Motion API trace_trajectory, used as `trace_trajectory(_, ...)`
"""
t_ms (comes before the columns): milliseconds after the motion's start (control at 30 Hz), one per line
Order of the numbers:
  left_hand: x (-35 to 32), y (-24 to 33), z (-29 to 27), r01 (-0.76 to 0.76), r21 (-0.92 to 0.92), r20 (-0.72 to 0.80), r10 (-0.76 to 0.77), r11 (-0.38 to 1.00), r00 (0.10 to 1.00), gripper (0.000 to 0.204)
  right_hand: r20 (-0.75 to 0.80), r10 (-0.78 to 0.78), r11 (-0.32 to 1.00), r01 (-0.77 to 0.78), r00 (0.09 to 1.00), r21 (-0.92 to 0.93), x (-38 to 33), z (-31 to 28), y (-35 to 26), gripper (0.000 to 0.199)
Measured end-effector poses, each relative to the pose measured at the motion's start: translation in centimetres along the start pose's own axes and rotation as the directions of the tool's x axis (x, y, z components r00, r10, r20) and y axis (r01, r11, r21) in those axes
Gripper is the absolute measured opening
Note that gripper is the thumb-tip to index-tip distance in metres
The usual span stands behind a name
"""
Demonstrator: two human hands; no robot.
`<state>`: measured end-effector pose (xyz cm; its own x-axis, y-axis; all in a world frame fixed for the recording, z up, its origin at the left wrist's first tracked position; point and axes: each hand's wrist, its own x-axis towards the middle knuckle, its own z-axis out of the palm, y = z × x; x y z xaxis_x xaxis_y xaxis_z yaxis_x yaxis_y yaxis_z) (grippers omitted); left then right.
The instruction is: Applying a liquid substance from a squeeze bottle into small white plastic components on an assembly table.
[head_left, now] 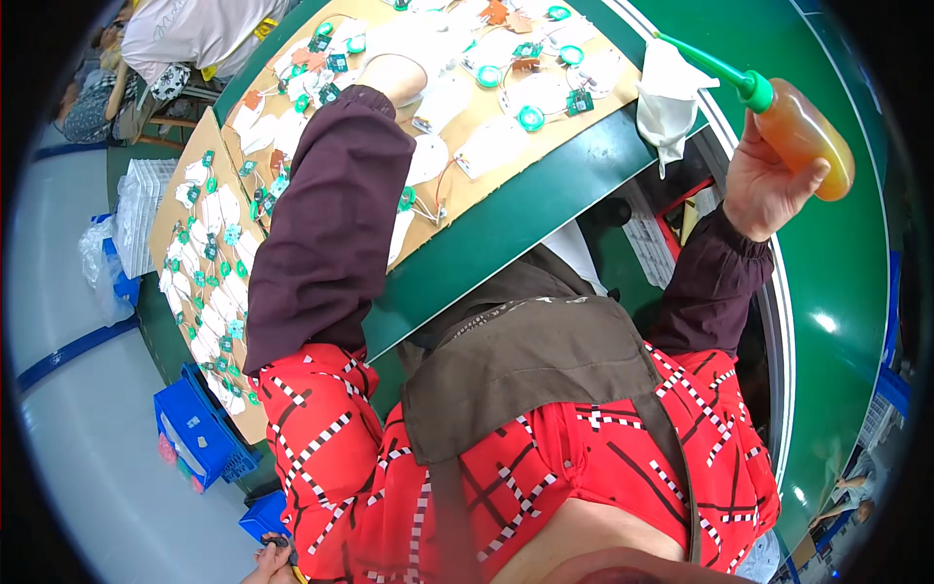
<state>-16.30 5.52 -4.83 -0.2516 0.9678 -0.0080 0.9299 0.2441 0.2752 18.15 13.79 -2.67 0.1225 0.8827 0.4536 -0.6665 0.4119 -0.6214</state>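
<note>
In my right hand [764, 190] is a squeeze bottle [803, 136] of amber liquid, with a green cap and long green nozzle; the fingers are wrapped round it, and the nozzle points to the upper left. A white cloth [671, 102] hangs at the bench edge just below the nozzle. My left hand [394, 78] reaches over a cardboard sheet [530, 161]; strong glare washes out its fingers, so what they touch does not show. Around it lie several small green circuit boards [580, 101] wired to green round parts [530, 119] and white flat pieces [491, 146].
A second cardboard sheet [255, 423] at the left carries more wired assemblies. Blue crates [199, 423] and stacked white trays [141, 214] stand beyond it. A green conveyor-like surface [827, 321] curves along the right. Another person's hand [272, 565] shows at lower left; a person [195, 34] sits at upper left.
</note>
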Motion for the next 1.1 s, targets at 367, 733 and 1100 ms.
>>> trace_trajectory(367, 1.9, 4.2, 2.0, 0.083, 0.253, -0.091, -0.062, 0.964, 0.994, 0.040, 0.100, 0.237, 0.955, -0.251, 0.966, 0.157, -1.3, 1.4, 4.2, 0.048)
trace_trajectory(733, 1.6, 2.8, 0.2, -0.136, 0.153, 0.001, 0.137, 0.979, 0.991, 0.025, 0.326, 0.198, 0.976, -0.218, 0.925, 0.024, -0.9, 3.3, 6.9, 0.039)
trace_trajectory(1100, 2.6, -0.5, 2.0, 0.125, -0.180, 0.173, -0.093, 0.976, 0.980, 0.021, 0.386, 0.267, 0.929, -0.130, 0.883, -0.346, -2.5, 6.6, 11.5, 0.048)
